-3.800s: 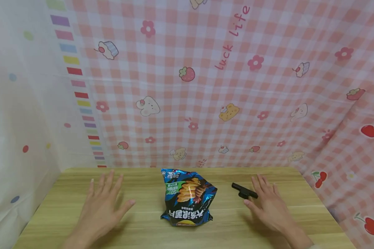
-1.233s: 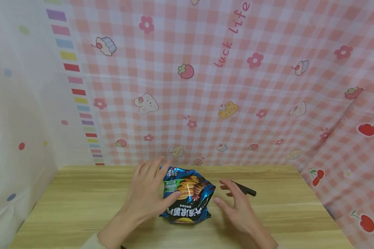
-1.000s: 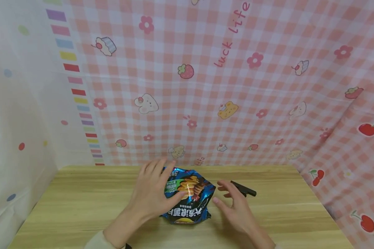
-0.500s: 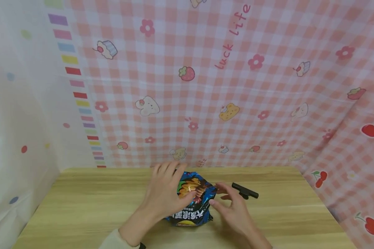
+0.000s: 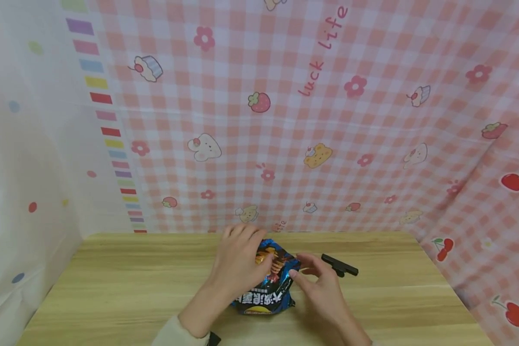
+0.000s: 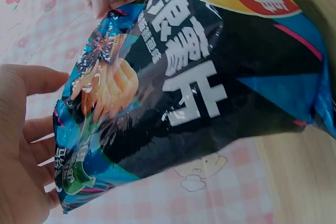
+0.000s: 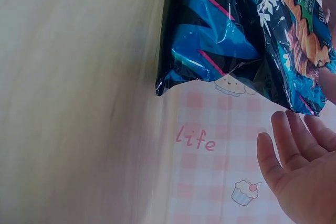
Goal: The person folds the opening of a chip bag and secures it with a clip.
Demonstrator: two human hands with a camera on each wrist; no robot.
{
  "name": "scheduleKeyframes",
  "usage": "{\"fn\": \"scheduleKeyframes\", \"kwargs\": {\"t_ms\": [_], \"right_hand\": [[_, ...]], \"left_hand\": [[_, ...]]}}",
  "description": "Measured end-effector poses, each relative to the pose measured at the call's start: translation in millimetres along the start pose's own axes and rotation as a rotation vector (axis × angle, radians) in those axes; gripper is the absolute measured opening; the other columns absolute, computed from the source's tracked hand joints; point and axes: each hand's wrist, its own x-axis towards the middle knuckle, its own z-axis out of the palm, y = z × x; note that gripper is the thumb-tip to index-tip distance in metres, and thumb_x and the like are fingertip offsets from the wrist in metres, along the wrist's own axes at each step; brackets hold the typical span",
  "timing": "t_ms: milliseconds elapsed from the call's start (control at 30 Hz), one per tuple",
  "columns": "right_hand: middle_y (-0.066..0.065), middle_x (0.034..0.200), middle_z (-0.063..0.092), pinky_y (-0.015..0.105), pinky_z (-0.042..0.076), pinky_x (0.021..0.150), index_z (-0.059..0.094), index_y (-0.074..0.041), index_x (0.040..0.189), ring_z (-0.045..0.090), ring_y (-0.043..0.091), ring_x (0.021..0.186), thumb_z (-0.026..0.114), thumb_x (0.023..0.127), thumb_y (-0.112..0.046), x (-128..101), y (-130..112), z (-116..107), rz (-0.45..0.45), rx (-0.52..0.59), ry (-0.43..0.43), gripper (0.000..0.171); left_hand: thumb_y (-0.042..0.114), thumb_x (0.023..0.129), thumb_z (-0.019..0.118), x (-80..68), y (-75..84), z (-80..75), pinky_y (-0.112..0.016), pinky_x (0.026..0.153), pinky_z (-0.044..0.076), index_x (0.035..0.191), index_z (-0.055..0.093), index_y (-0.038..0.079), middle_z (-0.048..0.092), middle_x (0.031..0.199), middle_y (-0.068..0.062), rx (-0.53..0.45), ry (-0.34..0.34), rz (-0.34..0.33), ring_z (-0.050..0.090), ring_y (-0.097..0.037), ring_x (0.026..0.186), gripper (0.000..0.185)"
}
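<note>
Chips bag (image 5: 265,286) sits mid-table (image 5: 112,288), its left half hidden under your left hand (image 5: 238,264), fingers curled over its far edge. Your right hand (image 5: 317,283), fingers loosely spread, hovers at 3 o'clock; contact unclear. Black clip (image 5: 339,265) beyond it. Bare wood at 9.

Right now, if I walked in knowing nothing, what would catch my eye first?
Probably the shiny blue and black chip bag at the middle of the wooden table. The left hand grips its far left side, and the right hand reaches in beside it. Behind them hangs a pink checked cloth with strawberries and cupcakes, and a small black clip lies to the right.
</note>
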Motion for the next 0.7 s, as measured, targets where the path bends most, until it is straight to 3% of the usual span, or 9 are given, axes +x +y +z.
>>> {"fn": "scheduleKeyframes", "kwargs": {"t_ms": [300,700], "right_hand": [[0.001,0.093,0.069,0.031,0.055,0.086,0.075,-0.01,0.115,0.067,0.016,0.09,0.08,0.092,-0.007,3.0,3.6,4.4,0.037,0.036,0.025,0.024],[0.003,0.101,0.076,0.03,0.055,0.085,0.077,-0.008,0.105,0.069,0.015,0.092,0.075,0.096,-0.005,2.7,5.2,5.7,0.028,0.084,0.036,0.01]], "left_hand": [[0.025,0.088,0.084,0.5,5.7,2.5,-0.045,0.097,0.046,0.115,0.075,0.005,0.075,0.115,-0.009,-0.049,-0.03,-0.08,0.065,-0.028,0.111,0.035],[0.019,0.09,0.084,-2.0,6.4,8.5,-0.042,0.091,0.046,0.107,0.076,0.01,0.076,0.104,-0.005,-0.086,0.039,-0.069,0.064,-0.026,0.103,0.021]]}}
